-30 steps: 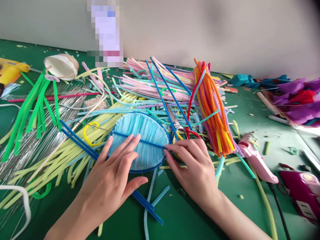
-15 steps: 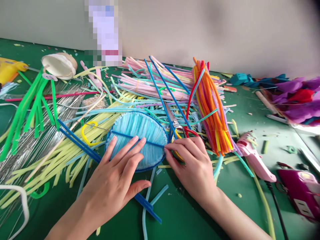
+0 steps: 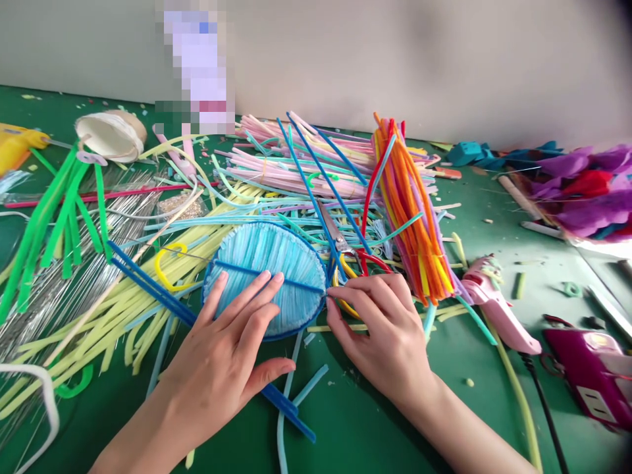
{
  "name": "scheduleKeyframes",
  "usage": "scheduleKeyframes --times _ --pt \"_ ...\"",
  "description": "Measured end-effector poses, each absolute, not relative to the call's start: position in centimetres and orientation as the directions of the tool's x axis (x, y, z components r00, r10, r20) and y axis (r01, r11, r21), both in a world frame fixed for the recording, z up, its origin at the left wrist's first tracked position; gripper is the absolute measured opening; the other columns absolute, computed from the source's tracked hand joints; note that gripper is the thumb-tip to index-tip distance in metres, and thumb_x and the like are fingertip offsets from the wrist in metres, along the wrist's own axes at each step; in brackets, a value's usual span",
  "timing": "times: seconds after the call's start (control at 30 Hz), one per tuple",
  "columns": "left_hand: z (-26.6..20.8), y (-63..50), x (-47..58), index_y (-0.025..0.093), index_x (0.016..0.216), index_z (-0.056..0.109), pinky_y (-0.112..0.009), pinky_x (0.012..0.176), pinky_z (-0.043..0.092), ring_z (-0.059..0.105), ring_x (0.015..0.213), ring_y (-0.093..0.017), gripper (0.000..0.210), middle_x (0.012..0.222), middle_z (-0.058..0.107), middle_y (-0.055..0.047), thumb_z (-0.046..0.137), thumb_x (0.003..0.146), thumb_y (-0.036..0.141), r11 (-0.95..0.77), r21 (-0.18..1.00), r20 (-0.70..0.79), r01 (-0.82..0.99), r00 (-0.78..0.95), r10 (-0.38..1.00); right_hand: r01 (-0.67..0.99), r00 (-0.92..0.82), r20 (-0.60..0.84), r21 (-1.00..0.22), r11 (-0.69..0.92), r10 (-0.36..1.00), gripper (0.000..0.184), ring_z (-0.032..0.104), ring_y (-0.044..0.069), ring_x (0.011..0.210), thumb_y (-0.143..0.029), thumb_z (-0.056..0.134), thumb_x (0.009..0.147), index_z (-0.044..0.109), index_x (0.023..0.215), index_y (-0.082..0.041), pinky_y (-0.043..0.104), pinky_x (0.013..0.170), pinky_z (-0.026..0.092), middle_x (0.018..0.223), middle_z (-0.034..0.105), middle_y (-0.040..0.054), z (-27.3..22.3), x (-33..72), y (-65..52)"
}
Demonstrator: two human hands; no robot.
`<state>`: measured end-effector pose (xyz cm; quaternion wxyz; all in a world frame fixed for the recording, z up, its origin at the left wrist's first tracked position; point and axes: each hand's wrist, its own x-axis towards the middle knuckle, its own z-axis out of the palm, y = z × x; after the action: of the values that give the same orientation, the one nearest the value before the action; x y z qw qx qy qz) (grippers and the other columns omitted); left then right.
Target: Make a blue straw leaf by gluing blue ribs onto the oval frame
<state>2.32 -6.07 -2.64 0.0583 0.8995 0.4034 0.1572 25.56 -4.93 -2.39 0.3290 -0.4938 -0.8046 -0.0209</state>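
Both forearms [image 3: 469, 421] are bare, as are the left hand [image 3: 217, 355] and right hand [image 3: 382, 322], with slender fingers [image 3: 249, 291].

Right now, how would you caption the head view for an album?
Left hand spread over a blue oval, right hand at its edge, amid colourful fuzzy stems.

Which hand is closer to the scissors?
Right. The right hand is beside the handles of the scissors; the left hand is farther off, its fingers on the blue oval.
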Motion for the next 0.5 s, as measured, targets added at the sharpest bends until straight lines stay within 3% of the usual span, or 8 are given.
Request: scheduleKeyframes --times 0.27,0.4,0.5 --pt "-2.6 -6.1 2.4 0.015 0.117 0.053 -0.058 0.121 0.018 0.04 0.144 -0.03 0.034 0.151 0.049 -0.019 0.054 0.097 0.042 -0.67 0.223 0.235 0.708 0.628 0.742 0.815 -0.336 0.555 -0.234 0.531 0.761 0.017 0.059 0.022 0.086 -0.01 0.071 0.082 0.067 0.098 -0.017 0.037 0.078 0.053 0.092 0.073 0.0064 -2.4 25.5 -5.5" --pt "-2.6 -6.1 2.4 0.014 0.118 0.052 -0.057 0.121 0.018 0.038 0.145 -0.03 0.034 0.151 0.048 -0.02 0.054 0.097 0.041 -0.672 0.216 0.225 0.708 0.634 0.74 0.787 -0.474 0.533 -0.101 0.609 0.701 0.02 0.06 0.026 0.098 -0.014 0.071 0.082 0.067 0.101 -0.012 0.038 0.081 0.052 0.109 0.076 0.0072 -2.5 25.2 -6.7" --pt "-2.5 -6.1 2.4 0.014 0.119 0.052 -0.057 0.121 0.018 0.037 0.146 -0.029 0.035 0.151 0.048 -0.019 0.054 0.097 0.041 -0.671 0.211 0.213 0.711 0.637 0.741 0.769 -0.517 0.501 -0.084 0.633 0.694 0.017 0.06 0.025 0.102 -0.018 0.066 0.087 0.067 0.103 -0.011 0.038 0.081 0.051 0.121 0.073 0.0072 -2.5 24.7 -7.0"
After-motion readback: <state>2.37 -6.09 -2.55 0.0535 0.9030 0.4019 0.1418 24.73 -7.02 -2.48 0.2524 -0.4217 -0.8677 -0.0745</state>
